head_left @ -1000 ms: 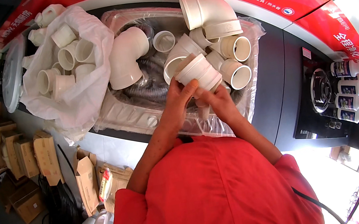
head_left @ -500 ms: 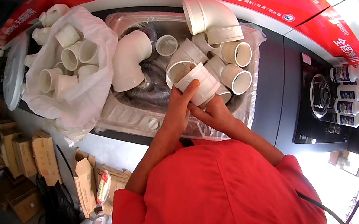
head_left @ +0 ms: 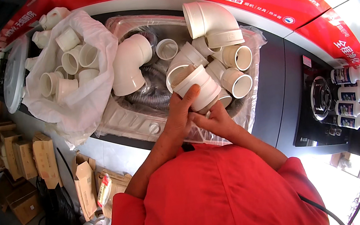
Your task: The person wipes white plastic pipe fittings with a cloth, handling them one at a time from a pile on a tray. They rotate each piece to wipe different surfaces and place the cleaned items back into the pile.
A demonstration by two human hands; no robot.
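Note:
A white plastic pipe coupling is tilted between my hands above the wrapped sink. My left hand grips its left side, thumb across the near wall. My right hand is at its lower end with the fingers curled; that hand's fingertips are partly hidden. Just behind the coupling sits a white pipe elbow, partly covered by it. Several more fittings are piled to the right, topped by a large elbow. Another large elbow leans at the sink's left, beside a grey corrugated hose.
On the left, a white plastic bag holds several pipe fittings, with a clear round lid behind it. A black gas hob and several white bottles stand right. Cardboard boxes lie on the floor at left.
The coupling has tipped slightly and sits a little lower, still held in both hands. My right hand has shifted slightly down along its lower end.

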